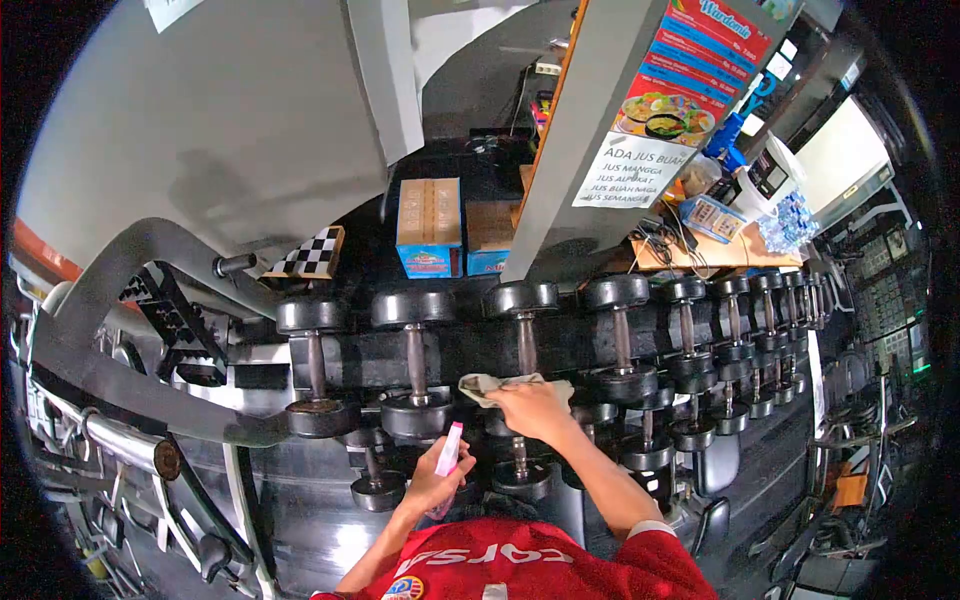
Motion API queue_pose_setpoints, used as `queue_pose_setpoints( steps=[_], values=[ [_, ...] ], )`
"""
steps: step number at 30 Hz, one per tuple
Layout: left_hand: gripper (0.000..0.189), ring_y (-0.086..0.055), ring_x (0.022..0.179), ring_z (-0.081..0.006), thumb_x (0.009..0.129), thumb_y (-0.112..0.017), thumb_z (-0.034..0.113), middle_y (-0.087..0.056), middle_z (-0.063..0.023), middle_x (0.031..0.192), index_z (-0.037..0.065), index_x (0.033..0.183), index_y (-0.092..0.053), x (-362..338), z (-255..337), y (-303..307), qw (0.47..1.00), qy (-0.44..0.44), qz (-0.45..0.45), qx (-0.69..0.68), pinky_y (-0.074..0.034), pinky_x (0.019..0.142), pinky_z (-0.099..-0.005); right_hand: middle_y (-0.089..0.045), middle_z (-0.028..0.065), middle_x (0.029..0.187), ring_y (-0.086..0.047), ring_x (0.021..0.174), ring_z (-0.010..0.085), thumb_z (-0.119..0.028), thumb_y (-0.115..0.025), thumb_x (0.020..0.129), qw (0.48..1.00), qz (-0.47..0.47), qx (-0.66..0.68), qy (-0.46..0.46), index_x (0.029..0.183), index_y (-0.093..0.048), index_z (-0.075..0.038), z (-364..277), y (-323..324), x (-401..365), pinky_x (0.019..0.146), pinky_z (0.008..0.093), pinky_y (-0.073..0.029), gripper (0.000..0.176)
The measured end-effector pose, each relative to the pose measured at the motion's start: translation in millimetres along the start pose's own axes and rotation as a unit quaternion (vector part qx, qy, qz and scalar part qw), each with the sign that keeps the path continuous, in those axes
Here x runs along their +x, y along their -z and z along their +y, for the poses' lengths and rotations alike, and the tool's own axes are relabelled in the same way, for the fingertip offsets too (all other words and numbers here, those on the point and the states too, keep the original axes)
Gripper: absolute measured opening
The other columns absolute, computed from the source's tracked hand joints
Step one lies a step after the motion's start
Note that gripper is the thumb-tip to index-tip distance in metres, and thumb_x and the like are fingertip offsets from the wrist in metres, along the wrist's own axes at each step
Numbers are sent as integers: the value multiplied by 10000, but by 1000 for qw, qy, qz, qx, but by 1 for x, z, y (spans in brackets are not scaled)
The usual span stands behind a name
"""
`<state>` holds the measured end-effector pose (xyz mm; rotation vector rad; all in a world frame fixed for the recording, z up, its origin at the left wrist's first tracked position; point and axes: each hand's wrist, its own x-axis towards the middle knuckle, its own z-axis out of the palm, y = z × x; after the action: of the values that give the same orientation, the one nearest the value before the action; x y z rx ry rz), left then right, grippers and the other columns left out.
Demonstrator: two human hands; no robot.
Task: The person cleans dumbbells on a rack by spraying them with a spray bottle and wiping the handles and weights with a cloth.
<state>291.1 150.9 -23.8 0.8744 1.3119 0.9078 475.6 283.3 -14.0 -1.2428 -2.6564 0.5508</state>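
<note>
My left hand is closed around a spray bottle with a pink and white top, held in front of my red shirt. A greyish cloth lies under my right hand, whose fingers press it onto the near end of a black dumbbell on the upper row. The cloth and hand hide most of that end. Just left of the cloth sits another dumbbell with a bare metal handle. On the right of my hand is a further dumbbell.
Several more dumbbells run off to the right in two rows. Behind them stand cardboard boxes and a grey pillar with a menu poster. A grey machine frame is at left. A cluttered wooden counter stands back right.
</note>
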Motion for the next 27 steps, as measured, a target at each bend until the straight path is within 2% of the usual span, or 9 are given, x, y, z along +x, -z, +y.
queue_pose_setpoints(
  steps=[5,6,10,15,19,21,23,26,27],
  values=[
    [245,-550,576,-78,829,-662,111,-569,-7,806,43,1017,-523,-7,9,-8,1000,18,6,18,-463,492,-228,-665,64,927,-643,875,268,-149,-558,745,991,-88,-95,41,892,-617,-101,-12,-38,15,654,402,-501,165],
    [243,-550,581,-78,830,-660,114,-568,-8,812,44,1018,-523,-9,8,-8,1000,4,3,17,-464,496,-229,-653,46,1000,-589,1009,255,-164,-562,751,979,-142,-141,41,917,-631,-118,-20,-34,11,773,381,-478,186],
    [239,-551,596,-78,832,-655,109,-565,-8,832,49,1022,-524,-19,7,-11,1000,-6,6,-4,-469,508,-227,-554,15,1215,-432,1211,224,-166,-546,782,958,-32,-257,121,975,-652,-150,-13,-42,-22,1031,384,-302,221],
    [244,-558,585,-87,828,-656,111,-573,-18,811,39,1021,-524,-30,6,-3,1000,-12,10,21,-470,512,-236,-523,24,1270,-400,1258,210,-202,-538,791,960,26,-190,206,984,-653,-162,26,-23,-65,1101,421,-227,228],
    [250,-565,573,-97,827,-658,121,-580,-28,791,33,1019,-525,-33,-3,1,999,-16,10,28,-469,513,-249,-522,76,1278,-443,1230,261,-62,-591,745,977,146,-71,139,851,-631,-93,55,-42,-98,1054,425,-335,117],
    [249,-565,573,-99,828,-657,122,-580,-27,795,35,1020,-526,-33,-6,1,999,-16,5,31,-470,515,-250,-520,136,1268,-478,1192,313,48,-543,734,974,224,34,28,825,-602,-39,56,-55,-105,1025,451,-376,139],
    [248,-566,573,-100,828,-656,123,-580,-25,798,37,1021,-526,-33,-8,1,999,-15,-2,36,-470,516,-250,-506,198,1256,-481,1175,361,87,-499,734,964,260,41,26,859,-563,6,55,-71,-105,992,454,-401,162],
    [251,-565,572,-99,831,-657,130,-580,-24,806,37,1023,-526,-34,-9,0,999,-39,-10,20,-472,512,-252,-488,267,1235,-462,1154,417,6,-445,834,920,309,139,-197,1061,-515,17,53,-95,-104,935,405,-411,238],
    [253,-564,573,-98,829,-662,131,-579,-24,808,37,1022,-527,-34,-10,-1,999,-39,-12,15,-472,509,-252,-488,267,1235,-462,1154,417,6,-445,834,920,311,137,-196,1061,-515,17,53,-95,-102,935,405,-411,238]
  ],
)
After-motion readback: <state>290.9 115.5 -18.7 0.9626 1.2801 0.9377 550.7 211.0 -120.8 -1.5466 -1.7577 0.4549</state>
